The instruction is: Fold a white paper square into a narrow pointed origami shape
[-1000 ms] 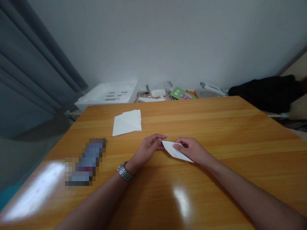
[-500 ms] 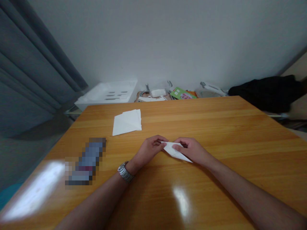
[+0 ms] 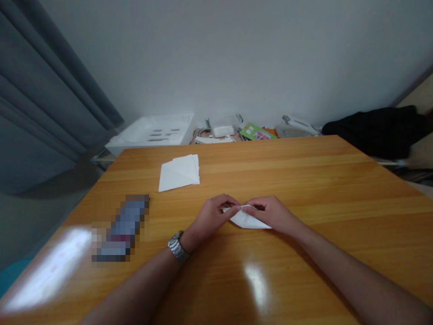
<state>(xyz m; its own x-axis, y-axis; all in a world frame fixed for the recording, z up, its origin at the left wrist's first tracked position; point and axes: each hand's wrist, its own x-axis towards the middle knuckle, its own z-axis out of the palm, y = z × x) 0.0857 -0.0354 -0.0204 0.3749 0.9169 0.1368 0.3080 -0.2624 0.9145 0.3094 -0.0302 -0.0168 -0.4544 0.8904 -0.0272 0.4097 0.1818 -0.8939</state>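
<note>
A folded piece of white paper (image 3: 248, 220) is held between both hands, low over the middle of the wooden table. My left hand (image 3: 216, 212), with a metal watch on its wrist, pinches the paper's upper left part between thumb and fingers. On the other side my right hand (image 3: 269, 212) grips the upper edge, its thumb on the near face. The two thumb tips nearly meet at the paper's top. Some of the fingers are hidden behind the paper.
White sheets (image 3: 179, 173) lie further back to the left on the table (image 3: 304, 171). A blurred-out, phone-like object (image 3: 125, 230) is at the left. Behind the table are a white tray (image 3: 152, 131), a green booklet (image 3: 255, 132) and black cloth (image 3: 375, 131).
My left hand has moved slightly right, its thumb now close to the right thumb. The paper's left corner shows under the left fingers, and its lower edge has changed shape.
</note>
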